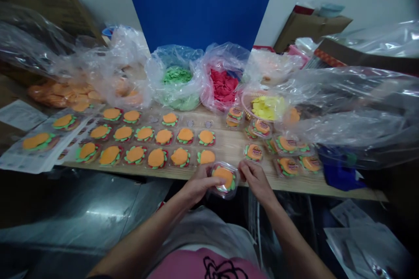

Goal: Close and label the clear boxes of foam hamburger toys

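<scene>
We've got both hands, left hand [197, 185] and right hand [254, 177], gripping a small clear plastic container [224, 178] with an orange-and-green burger-shaped piece inside, right at the near edge of the wooden table [229, 146]. Rows of matching burger pieces [157, 158] fill the table's left side.

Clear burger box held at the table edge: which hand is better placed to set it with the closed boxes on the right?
Probably right: right hand touches the box nearest the closed boxes; left hand grips its far side.
</scene>
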Motion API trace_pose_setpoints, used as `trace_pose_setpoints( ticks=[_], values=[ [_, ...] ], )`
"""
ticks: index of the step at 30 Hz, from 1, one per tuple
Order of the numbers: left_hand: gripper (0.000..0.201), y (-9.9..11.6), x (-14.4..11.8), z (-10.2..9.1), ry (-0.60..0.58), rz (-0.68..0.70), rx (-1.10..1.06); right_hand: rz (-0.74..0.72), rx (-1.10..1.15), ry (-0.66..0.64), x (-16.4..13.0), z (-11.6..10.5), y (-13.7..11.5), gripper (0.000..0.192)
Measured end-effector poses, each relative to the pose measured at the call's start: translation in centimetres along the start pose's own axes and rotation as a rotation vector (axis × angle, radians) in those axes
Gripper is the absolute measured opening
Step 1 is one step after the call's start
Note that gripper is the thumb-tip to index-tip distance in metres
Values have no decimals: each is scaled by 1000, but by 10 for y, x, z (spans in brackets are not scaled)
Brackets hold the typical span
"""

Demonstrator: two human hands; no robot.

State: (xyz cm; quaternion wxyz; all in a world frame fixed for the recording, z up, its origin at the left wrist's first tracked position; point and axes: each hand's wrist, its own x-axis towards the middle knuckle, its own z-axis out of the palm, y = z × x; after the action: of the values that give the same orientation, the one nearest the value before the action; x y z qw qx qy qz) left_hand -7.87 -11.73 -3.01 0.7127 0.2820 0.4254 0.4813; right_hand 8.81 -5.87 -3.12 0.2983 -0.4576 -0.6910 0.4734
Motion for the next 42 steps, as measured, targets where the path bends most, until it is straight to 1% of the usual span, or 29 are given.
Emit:
trace_pose_setpoints(
  ticks=[4,8,10,14,17,20,23,27,30,32,34,37,42],
  values=[
    [33,-2,0,7,51,24,-7,37,32,15,-10,8,8,36],
    [36,-1,-4,12,60,-33,6,48,93,55,-7,14,13,38],
    [37,0,-4,13,93,-45,-9,85,166,56,-5,15,16,38],
    [36,-2,-2,14,199,28,-104,168,297,80,-16,21,20,39],
    [34,-6,0,17,245,108,-149,159,322,91,-30,29,17,38],
    [33,-10,2,20,253,153,-167,146,399,152,-37,35,14,33],
    [33,-9,6,21,244,176,-192,130,490,197,-34,36,15,31],
    [31,-7,14,21,247,123,-335,140,605,197,-33,39,15,26],
    [25,-10,19,27,295,99,-436,166,640,145,-38,49,10,20],
    [26,-15,19,32,338,104,-436,197,672,141,-41,58,5,17],
    [29,-19,16,38,357,123,-410,228,722,196,-41,65,2,17],
    [32,-21,12,43,342,176,-386,249,771,269,-38,69,0,21],
    [35,-20,9,47,331,227,-406,227,766,320,-38,71,1,25]
  ],
)
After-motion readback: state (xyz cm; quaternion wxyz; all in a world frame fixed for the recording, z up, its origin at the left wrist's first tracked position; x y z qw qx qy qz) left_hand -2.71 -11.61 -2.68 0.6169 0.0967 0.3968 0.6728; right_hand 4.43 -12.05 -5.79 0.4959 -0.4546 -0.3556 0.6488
